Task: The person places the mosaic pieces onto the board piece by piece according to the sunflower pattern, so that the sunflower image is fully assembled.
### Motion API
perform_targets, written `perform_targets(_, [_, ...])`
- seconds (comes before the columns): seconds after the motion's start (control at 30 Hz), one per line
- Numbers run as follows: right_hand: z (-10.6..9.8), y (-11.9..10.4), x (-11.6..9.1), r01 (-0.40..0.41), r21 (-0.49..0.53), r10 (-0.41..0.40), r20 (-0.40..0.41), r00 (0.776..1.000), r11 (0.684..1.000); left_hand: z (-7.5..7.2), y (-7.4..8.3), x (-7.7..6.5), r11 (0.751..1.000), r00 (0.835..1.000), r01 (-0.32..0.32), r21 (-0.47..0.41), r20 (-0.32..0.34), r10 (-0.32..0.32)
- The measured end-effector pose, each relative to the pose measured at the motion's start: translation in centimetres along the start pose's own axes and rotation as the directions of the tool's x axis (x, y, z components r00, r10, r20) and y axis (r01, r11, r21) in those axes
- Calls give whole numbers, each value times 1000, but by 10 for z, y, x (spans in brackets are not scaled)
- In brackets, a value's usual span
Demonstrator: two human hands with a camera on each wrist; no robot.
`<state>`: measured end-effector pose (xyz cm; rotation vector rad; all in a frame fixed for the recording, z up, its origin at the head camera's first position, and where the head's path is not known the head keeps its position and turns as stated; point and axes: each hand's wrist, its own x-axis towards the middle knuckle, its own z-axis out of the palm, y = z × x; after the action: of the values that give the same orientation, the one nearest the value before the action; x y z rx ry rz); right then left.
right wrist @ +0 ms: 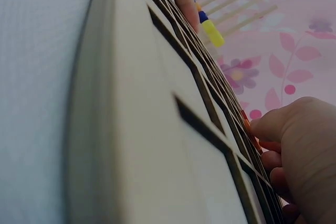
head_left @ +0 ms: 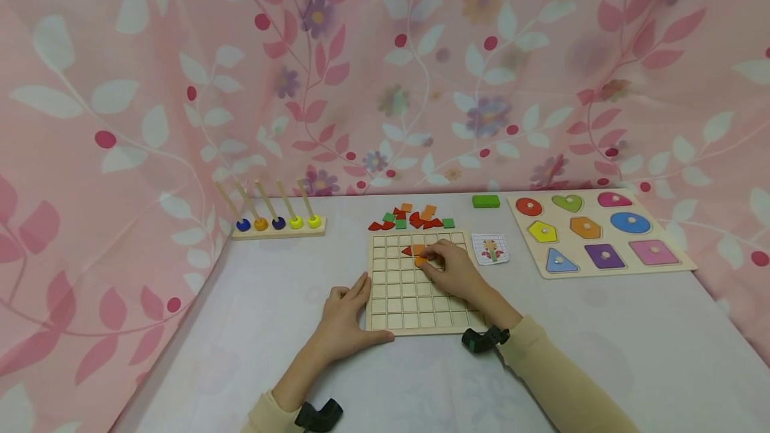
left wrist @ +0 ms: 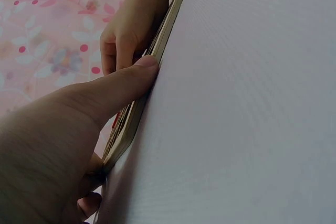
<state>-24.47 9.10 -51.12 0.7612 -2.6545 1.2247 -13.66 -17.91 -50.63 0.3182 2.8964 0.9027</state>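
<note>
A wooden grid board (head_left: 397, 319) lies flat on the table. My right hand (head_left: 452, 271) is over its upper middle, thumb and fingertips pinching a small orange piece (head_left: 420, 262) with a rounded edge. Just above that piece, a red pointed piece (head_left: 406, 251) and an orange square (head_left: 418, 248) sit side by side on the grid. At the board's near left corner is my left hand (head_left: 344, 321); its fingers touch the left side and its thumb (left wrist: 126, 80) lies along the front edge. The right fingertips are partly hidden in the right wrist view.
Several red, green and orange pieces (head_left: 415, 220) lie behind the board. A picture card (head_left: 490, 249) is at its right. Further right are a green block (head_left: 486, 201) and a shape puzzle (head_left: 601, 269); a peg stand (head_left: 279, 234) with coloured beads stands at the left.
</note>
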Motion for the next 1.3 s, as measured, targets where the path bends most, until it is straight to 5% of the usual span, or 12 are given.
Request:
perform_targets(0.6, [-14,-8,17,15,49,-15,-8,1000,999,1,-2,-6,1000,1000,10,-5,9,-10])
perform_targets(0.73, [-28,2,40,4,3,-4,-22,1000,1000,0,-1,-4,1000,1000,0,-4,10,0])
perform_targets(0.97, [-41,33,80,-128,-48,126,-46,991,991,2,-1,-1,1000,1000,-12,-25,8,12])
perform_targets(1.3, [-37,63,95,-177,-69,179,24,984,982,1,-1,-1,1000,1000,-3,-21,3,3])
